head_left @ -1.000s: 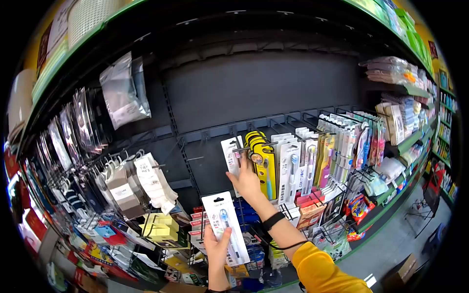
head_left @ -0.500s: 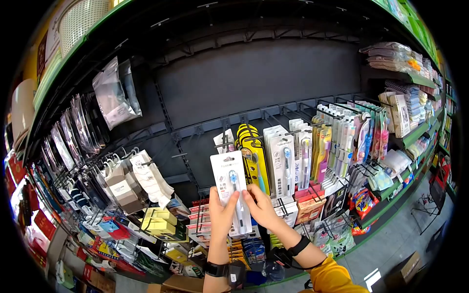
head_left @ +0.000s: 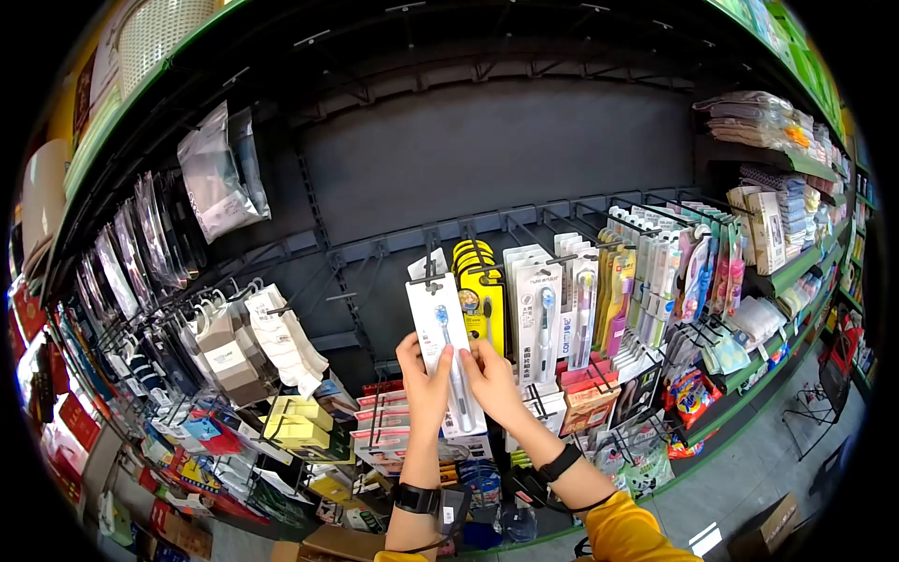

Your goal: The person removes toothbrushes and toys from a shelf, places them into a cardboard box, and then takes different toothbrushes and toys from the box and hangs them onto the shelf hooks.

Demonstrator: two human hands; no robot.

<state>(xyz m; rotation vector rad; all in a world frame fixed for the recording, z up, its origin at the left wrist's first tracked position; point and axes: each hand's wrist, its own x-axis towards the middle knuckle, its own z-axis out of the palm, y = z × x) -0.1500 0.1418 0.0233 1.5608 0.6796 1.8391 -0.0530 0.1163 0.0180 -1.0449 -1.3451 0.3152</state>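
Observation:
A white toothbrush package [head_left: 449, 375] with a blue-headed brush is held upright between my two hands, its top at the end of a black hook. My left hand [head_left: 426, 379] grips its left edge, thumb on the front. On the right edge, my right hand [head_left: 489, 379] holds it the same way, thumb near the other thumb. Another white package [head_left: 427, 265] shows behind its top. Just to the right hang yellow-and-black toothbrush packages [head_left: 479, 300], partly behind my right hand, then white toothbrush packages [head_left: 545, 323] on the neighbouring hook.
Socks [head_left: 284, 342] and yellow boxes [head_left: 302, 423] hang at the left. More toothbrushes [head_left: 660, 267] hang at the right, beside shelves of folded towels [head_left: 791, 211]. Black hooks jut out from the rack. A cardboard box [head_left: 768, 526] and a folding chair [head_left: 824, 389] stand on the floor.
Both hands have moved the package slightly up and away from me, so its top now meets the hook. The fingers have kept their hold on its edges.

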